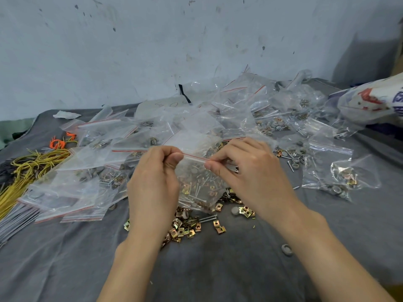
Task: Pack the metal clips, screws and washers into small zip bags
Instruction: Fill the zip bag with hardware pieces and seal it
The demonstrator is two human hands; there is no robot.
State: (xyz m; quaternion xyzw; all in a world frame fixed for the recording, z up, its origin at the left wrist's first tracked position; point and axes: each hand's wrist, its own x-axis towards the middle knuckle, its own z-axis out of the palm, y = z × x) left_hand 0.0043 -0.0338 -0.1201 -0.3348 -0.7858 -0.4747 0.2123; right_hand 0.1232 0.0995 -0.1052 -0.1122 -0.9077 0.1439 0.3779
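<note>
Grey cloth (218, 269): carried everything;
Bag heap (235, 110): filled bags lay across its far half;
Zip bag (196, 179): hung mid-cloth, holding screws (201, 189);
Left hand (152, 188): grip pinched the seal's left end;
Right hand (255, 175): grip pinched its right end;
Loose clips (185, 227): lay beneath the bag.

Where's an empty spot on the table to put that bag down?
The grey cloth is bare at the near left, between the loose clips and the grey ties, and at the near right, past the lone washer. The middle and back are crowded with zip bags; yellow wires fill the left.
</note>
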